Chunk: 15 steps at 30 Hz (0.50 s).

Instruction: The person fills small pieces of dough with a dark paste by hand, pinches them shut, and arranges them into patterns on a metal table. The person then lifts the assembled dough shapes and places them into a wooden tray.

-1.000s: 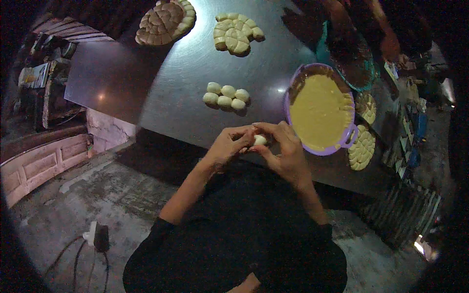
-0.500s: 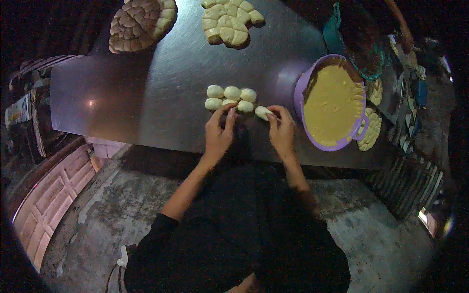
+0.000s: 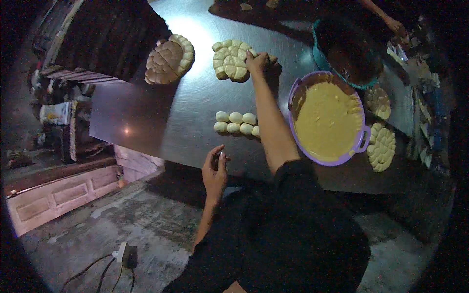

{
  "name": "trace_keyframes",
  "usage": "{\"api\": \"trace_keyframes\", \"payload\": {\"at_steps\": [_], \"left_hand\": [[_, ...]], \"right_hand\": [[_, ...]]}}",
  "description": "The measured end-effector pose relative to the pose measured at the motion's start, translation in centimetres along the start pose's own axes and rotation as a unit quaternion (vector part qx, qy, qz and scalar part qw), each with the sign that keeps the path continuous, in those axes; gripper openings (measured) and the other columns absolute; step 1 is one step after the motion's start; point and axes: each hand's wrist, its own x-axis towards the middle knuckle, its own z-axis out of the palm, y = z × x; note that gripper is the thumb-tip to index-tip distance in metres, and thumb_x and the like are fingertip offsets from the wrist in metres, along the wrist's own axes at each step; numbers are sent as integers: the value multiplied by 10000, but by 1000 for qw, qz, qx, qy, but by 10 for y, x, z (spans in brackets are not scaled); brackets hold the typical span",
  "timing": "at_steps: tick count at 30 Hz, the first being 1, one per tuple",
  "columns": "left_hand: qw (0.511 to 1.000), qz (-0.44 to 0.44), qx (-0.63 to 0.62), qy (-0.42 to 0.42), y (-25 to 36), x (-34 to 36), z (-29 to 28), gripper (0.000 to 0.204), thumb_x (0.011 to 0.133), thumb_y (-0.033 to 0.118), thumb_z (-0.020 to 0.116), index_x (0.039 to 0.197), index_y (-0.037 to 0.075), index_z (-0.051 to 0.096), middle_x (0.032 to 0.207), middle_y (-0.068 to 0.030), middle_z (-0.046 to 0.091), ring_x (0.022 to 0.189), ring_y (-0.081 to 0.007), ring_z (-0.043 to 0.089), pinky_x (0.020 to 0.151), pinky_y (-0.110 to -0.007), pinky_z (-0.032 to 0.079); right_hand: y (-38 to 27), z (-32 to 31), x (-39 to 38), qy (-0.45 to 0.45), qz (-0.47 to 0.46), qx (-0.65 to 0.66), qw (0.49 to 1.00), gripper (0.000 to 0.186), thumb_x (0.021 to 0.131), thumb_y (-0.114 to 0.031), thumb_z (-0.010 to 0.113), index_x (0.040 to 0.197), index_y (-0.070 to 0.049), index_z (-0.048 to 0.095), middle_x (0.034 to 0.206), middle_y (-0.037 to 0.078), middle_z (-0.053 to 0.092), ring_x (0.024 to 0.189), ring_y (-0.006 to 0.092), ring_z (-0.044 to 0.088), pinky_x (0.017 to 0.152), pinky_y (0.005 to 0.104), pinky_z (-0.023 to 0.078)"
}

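Note:
My right hand (image 3: 260,63) reaches across the metal table. Its fingers are closed on the right edge of a pale dough round (image 3: 229,61) that is cut into many small pieces; the piece at the fingertips is mostly hidden. Nearer to me, smooth white dough balls (image 3: 235,117) sit in two touching rows, their right end partly behind my right forearm. Just in front of these rows, close to the table's near edge, my left hand (image 3: 215,168) hovers with nothing in it, its fingers loosely bent and apart.
A purple basin (image 3: 365,138) of yellow batter stands right of my forearm, with a teal basin (image 3: 320,58) behind it. Further cut dough rounds lie at far left (image 3: 168,61) and right (image 3: 381,146). Another person's hand (image 3: 398,29) shows at the far right.
My right hand has let go of its dough ball, now apparently at the near row's right end, and moved out to the cut dough round. My left hand has drawn back from the balls.

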Motion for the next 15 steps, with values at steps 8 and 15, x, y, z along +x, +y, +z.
{"api": "trace_keyframes", "payload": {"at_steps": [8, 15], "left_hand": [[994, -53, -19, 96, 7, -74, 21, 254, 982, 170, 537, 1188, 42, 614, 981, -68, 649, 791, -93, 566, 666, -232, 451], [907, 341, 15, 244, 32, -112, 85, 379, 998, 356, 495, 1169, 36, 606, 1095, -103, 623, 914, -189, 605, 850, -348, 483]], "right_hand": [[-44, -143, -155, 22, -226, 174, 958, 199, 761, -59, 710, 854, -37, 535, 831, 103, 588, 837, 304, 585, 738, 431, 475], [0, -367, -224, -360, -215, 440, 794, 275, 770, -22, 757, 1034, -47, 687, 1049, 73, 656, 987, 199, 631, 877, 321, 516]]}}
